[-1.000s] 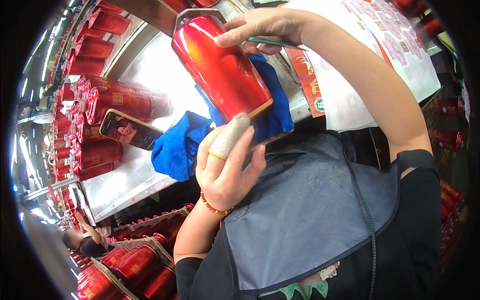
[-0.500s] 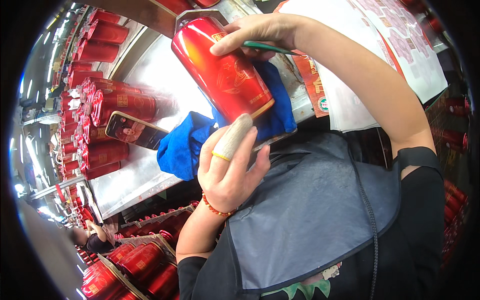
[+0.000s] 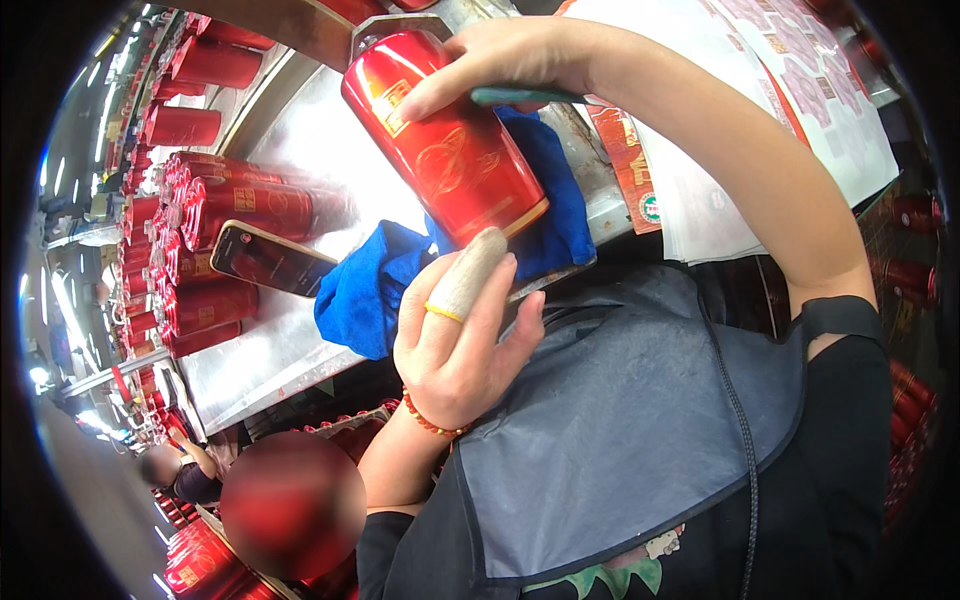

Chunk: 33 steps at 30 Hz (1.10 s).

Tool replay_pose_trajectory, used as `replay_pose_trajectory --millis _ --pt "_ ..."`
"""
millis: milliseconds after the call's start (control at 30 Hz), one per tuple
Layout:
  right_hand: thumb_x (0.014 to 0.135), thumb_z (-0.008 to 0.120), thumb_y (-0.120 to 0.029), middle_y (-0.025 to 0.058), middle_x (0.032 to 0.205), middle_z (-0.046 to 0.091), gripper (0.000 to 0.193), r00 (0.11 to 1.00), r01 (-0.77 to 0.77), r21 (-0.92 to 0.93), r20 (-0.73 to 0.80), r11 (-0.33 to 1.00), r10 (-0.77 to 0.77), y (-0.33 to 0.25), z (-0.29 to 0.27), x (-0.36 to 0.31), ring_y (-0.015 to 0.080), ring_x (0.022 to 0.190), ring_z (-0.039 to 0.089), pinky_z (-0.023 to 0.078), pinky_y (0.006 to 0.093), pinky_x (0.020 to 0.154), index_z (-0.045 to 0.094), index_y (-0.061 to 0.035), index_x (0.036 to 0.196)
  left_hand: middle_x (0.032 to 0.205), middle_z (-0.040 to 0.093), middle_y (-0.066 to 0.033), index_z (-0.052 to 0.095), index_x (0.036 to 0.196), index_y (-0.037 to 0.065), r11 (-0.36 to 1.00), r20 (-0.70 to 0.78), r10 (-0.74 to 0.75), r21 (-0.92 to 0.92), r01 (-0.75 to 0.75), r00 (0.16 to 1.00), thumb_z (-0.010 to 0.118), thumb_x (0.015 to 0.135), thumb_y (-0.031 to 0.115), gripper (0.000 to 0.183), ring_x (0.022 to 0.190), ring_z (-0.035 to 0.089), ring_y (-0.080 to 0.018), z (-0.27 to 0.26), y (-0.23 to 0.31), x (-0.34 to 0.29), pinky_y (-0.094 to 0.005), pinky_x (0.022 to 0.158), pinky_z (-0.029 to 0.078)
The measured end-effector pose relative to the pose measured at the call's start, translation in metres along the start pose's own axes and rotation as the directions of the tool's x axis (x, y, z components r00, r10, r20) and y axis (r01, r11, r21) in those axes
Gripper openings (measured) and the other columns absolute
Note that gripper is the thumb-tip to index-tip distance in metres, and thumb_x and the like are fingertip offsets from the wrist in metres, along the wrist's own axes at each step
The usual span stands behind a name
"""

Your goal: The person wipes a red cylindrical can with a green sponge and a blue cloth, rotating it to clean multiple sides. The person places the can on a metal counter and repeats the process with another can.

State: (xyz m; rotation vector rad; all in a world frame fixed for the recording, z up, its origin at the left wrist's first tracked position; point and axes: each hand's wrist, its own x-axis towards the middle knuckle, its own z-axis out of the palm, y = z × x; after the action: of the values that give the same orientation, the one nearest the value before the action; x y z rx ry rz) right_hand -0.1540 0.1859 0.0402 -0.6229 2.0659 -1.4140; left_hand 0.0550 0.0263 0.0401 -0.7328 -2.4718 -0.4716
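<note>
A glossy red bottle (image 3: 455,165) with gold markings lies tilted over a blue cloth (image 3: 368,290), its base toward me. My right hand (image 3: 525,55) is closed round its upper part, thumb across the front. A slim green tool (image 3: 520,97) is also tucked in this hand; what its far end touches is hidden. Below the base is my left hand (image 3: 450,350), fingers stretched and thumb apart. One of its fingers wears a pale fabric finger cover (image 3: 466,278), whose tip meets or nearly meets the bottle's bottom rim.
Several red bottles (image 3: 210,215) stand on the metal table at left, with a phone (image 3: 268,260) propped against them. White printed sheets (image 3: 700,170) lie at right, beside an orange-red printed strip (image 3: 625,165). More bottles fill crates at lower left; another person (image 3: 190,470) is farther off.
The bottle has turned about its long axis, bringing its gold square emblem round to the left. My right thumb has shifted left with it. My left hand has barely moved.
</note>
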Motion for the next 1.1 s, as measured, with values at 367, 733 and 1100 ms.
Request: replay_pose_trajectory --millis 367,733,1100 --pt "0.062 0.088 -0.070 0.0129 0.104 0.072 0.097 0.997 -0.011 0.179 0.083 0.984 -0.004 0.022 -0.005 0.006 0.0198 0.090 0.069 0.052 0.0304 0.076 0.062 -0.0046 0.129 0.116 0.072 -0.0154 0.076 0.109 -0.002 1.000 0.014 0.008 0.000 -0.008 1.000 0.085 0.073 0.008 0.038 0.103 0.069 -0.0307 -0.002 0.001 0.001 -0.0368 0.090 0.057" --pt "0.058 0.087 -0.076 0.0088 0.085 0.069 0.094 0.998 0.057 0.050 -0.027 0.997 -0.055 0.014 -0.007 0.001 0.0121 0.068 0.062 0.042 0.0228 0.058 0.068 -0.0038 0.115 0.114 0.072 -0.0168 0.075 0.108 -0.003 0.999 0.001 0.012 -0.041 -0.012 1.000 0.085 0.073 0.007 0.038 0.101 0.070 -0.0312 0.000 -0.001 0.000 -0.0369 0.089 0.058" --pt "0.065 0.080 -0.081 0.0178 0.104 0.074 0.104 0.991 0.119 -0.060 -0.058 0.991 -0.122 0.001 -0.003 0.005 0.0213 0.086 0.075 0.057 0.0286 0.075 0.066 0.0034 0.124 0.114 0.072 -0.0164 0.075 0.106 -0.002 1.000 0.013 0.001 -0.014 -0.001 1.000 0.084 0.074 0.008 0.035 0.100 0.070 -0.0309 -0.003 0.003 0.008 -0.0370 0.088 0.058"
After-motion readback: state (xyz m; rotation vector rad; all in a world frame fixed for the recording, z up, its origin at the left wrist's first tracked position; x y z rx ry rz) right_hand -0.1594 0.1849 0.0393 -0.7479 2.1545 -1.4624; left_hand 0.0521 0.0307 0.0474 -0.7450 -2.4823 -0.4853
